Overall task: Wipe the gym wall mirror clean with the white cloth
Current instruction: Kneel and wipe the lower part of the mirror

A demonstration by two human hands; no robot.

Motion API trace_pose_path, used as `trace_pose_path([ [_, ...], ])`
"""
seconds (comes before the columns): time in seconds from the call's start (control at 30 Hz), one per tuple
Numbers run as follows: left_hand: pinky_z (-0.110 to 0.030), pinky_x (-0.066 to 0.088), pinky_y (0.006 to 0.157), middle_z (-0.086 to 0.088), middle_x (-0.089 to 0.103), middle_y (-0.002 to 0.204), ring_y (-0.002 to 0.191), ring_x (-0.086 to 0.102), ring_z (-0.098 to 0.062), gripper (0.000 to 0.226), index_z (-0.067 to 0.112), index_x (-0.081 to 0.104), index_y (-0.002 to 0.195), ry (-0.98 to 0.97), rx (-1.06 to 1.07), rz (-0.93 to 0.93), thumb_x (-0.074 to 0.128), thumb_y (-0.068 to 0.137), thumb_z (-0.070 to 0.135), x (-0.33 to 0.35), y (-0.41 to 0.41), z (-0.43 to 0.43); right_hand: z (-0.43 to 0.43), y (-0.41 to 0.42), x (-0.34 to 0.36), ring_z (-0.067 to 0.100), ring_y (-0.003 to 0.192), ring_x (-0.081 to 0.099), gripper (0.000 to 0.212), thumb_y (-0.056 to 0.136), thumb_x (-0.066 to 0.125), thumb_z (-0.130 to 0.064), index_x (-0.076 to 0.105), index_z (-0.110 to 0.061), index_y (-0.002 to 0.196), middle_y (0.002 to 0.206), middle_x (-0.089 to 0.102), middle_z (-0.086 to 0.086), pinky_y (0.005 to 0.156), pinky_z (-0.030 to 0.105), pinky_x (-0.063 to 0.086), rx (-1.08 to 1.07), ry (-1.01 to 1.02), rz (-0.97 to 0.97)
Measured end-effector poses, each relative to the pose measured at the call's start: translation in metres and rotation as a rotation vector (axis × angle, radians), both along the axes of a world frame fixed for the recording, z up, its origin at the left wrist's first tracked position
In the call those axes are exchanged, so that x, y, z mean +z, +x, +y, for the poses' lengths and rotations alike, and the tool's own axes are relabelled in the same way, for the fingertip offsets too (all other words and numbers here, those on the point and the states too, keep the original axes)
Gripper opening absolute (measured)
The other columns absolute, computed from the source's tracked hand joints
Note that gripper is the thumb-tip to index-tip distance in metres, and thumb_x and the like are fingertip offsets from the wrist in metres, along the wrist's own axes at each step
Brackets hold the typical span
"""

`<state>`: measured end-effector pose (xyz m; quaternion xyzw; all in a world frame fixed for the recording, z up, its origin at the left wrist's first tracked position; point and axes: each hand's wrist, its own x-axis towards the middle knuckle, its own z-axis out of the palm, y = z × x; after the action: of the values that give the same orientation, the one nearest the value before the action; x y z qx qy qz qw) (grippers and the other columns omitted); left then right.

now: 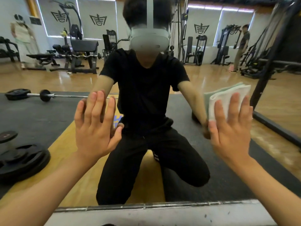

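The gym wall mirror (211, 54) fills nearly the whole head view and reflects me kneeling in black clothes. A folded white cloth (226, 98) lies flat against the glass at the right. My right hand (231, 129) presses on it with straight, spread fingers. My left hand (96, 126) rests flat on the bare glass left of centre, fingers straight and spread, holding nothing. Both forearms reach in from the bottom corners.
The mirror's metal bottom rail (146, 206) runs across the lower edge above a grey ledge (162, 216). In the reflection stand weight plates (21, 159), a barbell (44, 95), gym machines and a person (242, 46) at the far right.
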<state>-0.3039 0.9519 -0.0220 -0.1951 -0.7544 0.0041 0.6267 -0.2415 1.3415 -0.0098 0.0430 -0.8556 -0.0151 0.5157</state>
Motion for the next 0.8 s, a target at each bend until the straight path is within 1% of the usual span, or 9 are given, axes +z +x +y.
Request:
trace_pose_path([
  [0.13,-0.054,0.009,0.131,-0.015,0.003,0.177,0.162,0.012,-0.036,0.081,0.008,0.021,0.168,-0.015,0.028,-0.002,0.049,0.101,0.044,-0.001,-0.001,0.001,-0.065,-0.005,0.017,0.055,0.156,-0.004,0.062,0.112,0.035,-0.032,0.013,-0.015,0.168,0.172,0.0,0.027,0.126,0.068,-0.001,0.041,-0.265,0.029],
  [0.2,-0.055,0.009,0.131,-0.015,0.002,0.177,0.162,0.01,-0.036,0.083,0.009,0.018,0.168,-0.024,0.033,-0.027,0.049,0.101,0.045,0.0,0.001,0.0,-0.109,-0.014,0.037,0.053,0.157,-0.003,0.06,0.114,0.034,-0.037,0.013,-0.022,0.168,0.173,0.001,0.021,0.126,0.068,0.0,0.124,-0.165,0.05],
  [0.27,-0.053,0.008,0.131,-0.018,0.006,0.175,0.163,0.005,-0.033,0.081,0.01,0.017,0.168,-0.037,0.035,-0.064,0.048,0.102,0.045,0.004,0.007,0.001,-0.134,-0.023,0.051,0.043,0.159,-0.004,0.057,0.114,0.033,-0.041,0.018,-0.029,0.168,0.173,0.001,0.012,0.128,0.064,0.002,0.17,0.036,0.073],
  [0.3,-0.052,0.008,0.131,-0.019,0.009,0.173,0.164,0.005,-0.031,0.08,0.01,0.019,0.168,-0.037,0.03,-0.089,0.047,0.102,0.046,0.005,0.013,0.0,-0.139,-0.024,0.055,0.04,0.159,-0.003,0.056,0.114,0.033,-0.042,0.021,-0.03,0.167,0.173,0.002,0.01,0.128,0.063,0.004,0.191,0.071,0.082],
  [0.43,-0.048,0.013,0.128,-0.018,0.022,0.166,0.162,0.012,-0.03,0.075,0.013,0.034,0.16,-0.076,-0.055,-0.112,0.056,0.095,0.043,0.018,0.025,-0.007,-0.139,-0.024,0.046,0.036,0.161,0.002,0.055,0.114,0.035,-0.041,0.023,-0.031,0.167,0.172,0.003,0.009,0.13,0.058,0.006,0.212,-0.009,0.123],
  [0.5,-0.046,0.014,0.129,-0.017,0.025,0.164,0.163,0.012,-0.028,0.074,0.016,0.035,0.158,-0.238,-0.148,-0.087,0.062,0.093,0.039,0.022,0.024,-0.004,-0.141,-0.022,0.035,0.036,0.161,-0.001,0.055,0.114,0.034,-0.041,0.022,-0.029,0.167,0.172,0.001,0.011,0.13,0.058,0.005,0.209,-0.137,0.127],
  [0.63,-0.05,0.019,0.13,-0.015,0.027,0.167,0.161,0.02,-0.03,0.083,0.019,0.028,0.163,-0.643,-0.238,-0.056,0.067,0.093,0.038,0.018,0.016,0.008,-0.141,-0.018,-0.003,0.041,0.159,-0.005,0.057,0.114,0.028,-0.043,0.015,-0.025,0.167,0.171,-0.003,0.014,0.13,0.059,0.003,0.109,-0.39,0.097],
  [0.7,-0.05,0.019,0.129,-0.015,0.023,0.171,0.16,0.023,-0.032,0.084,0.019,0.028,0.165,-0.786,-0.27,-0.046,0.066,0.094,0.04,0.016,0.014,0.016,-0.134,-0.016,-0.034,0.044,0.159,-0.005,0.059,0.114,0.025,-0.042,0.013,-0.021,0.167,0.172,-0.001,0.019,0.129,0.061,0.003,0.077,-0.5,0.09],
  [0.8,-0.05,0.014,0.131,-0.013,0.015,0.176,0.162,0.015,-0.032,0.078,0.019,0.027,0.167,-0.972,-0.275,0.009,0.058,0.099,0.041,0.018,0.011,0.036,-0.122,-0.015,-0.09,0.047,0.159,-0.006,0.061,0.113,0.022,-0.042,0.012,-0.016,0.167,0.172,0.002,0.025,0.128,0.064,0.002,0.037,-0.675,0.098],
])
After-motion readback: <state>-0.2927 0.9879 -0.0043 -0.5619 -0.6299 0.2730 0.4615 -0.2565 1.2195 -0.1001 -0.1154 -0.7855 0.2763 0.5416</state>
